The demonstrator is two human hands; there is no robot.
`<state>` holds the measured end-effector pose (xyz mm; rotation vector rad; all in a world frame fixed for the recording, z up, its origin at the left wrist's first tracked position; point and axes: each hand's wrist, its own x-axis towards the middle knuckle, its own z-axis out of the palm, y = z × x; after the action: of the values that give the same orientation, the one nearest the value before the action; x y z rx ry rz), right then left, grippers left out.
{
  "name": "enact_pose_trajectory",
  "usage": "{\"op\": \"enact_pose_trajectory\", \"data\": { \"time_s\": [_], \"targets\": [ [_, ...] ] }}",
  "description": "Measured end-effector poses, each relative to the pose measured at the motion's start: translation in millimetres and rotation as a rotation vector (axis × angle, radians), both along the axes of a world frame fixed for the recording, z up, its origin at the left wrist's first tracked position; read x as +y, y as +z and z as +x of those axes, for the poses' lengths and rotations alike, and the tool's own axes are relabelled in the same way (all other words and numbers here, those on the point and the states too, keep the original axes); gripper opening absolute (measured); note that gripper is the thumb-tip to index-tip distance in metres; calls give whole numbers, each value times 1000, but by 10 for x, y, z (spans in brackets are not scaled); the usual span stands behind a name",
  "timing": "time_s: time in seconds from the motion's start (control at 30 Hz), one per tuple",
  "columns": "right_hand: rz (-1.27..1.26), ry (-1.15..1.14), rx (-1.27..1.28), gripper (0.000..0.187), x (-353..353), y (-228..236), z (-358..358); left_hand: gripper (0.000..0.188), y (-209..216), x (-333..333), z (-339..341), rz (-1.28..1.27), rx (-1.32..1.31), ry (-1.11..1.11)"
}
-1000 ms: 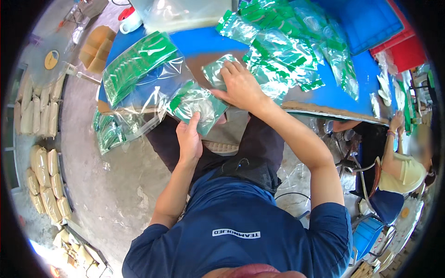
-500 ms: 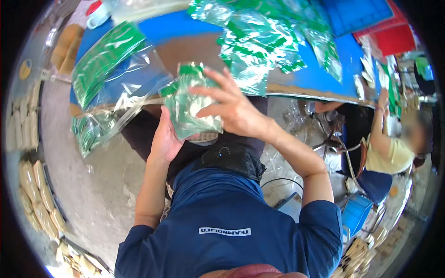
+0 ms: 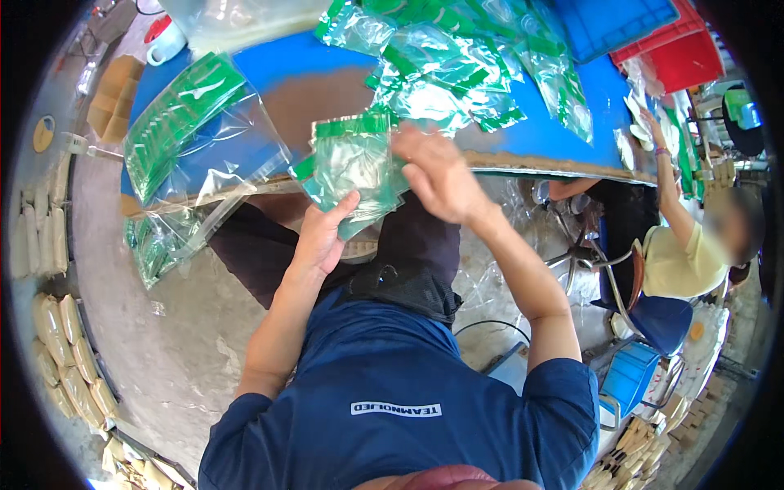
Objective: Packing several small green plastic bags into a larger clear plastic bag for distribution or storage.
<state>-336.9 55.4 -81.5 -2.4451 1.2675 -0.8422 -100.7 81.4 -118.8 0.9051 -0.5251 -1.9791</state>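
Note:
My left hand (image 3: 320,237) is closed on a small stack of clear plastic bags (image 3: 351,167) with green top bands, its thumb lying over the lower edge. The stack is fanned a little and hangs just in front of the table's near edge. Beside its right side is my right hand (image 3: 447,180), the fingers smeared by motion; whether they hold a bag I cannot tell. Left of the stack, a large clear bag (image 3: 257,135) lies near green-topped packets (image 3: 184,114) and droops over the edge. A loose heap of similar bags (image 3: 449,77) covers the back of the table.
The blue table (image 3: 563,153) has a worn brown patch. A blue crate (image 3: 616,28) and red bin (image 3: 686,61) stand back right, a white mug (image 3: 167,42) back left. A co-worker (image 3: 682,261) sits at right by a metal-framed chair (image 3: 633,286). Wrapped packages (image 3: 69,351) line the left.
My right hand has moved right, off the front of the bags to their side. My left hand has shifted right, its thumb now over the bags, which face up more squarely.

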Motion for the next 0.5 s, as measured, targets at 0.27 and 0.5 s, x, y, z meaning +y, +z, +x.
{"op": "enact_pose_trajectory", "data": {
  "time_s": [0.27, 0.5],
  "targets": [
    [-71, -48, 277, 80, -114, 19, 53, 57, -12, 317, 196, -2, 92, 81],
    [-27, 16, 38, 29, -33, -85, 351, 49, -185, 256, -60, 217, 281, 147]
  ]
}}
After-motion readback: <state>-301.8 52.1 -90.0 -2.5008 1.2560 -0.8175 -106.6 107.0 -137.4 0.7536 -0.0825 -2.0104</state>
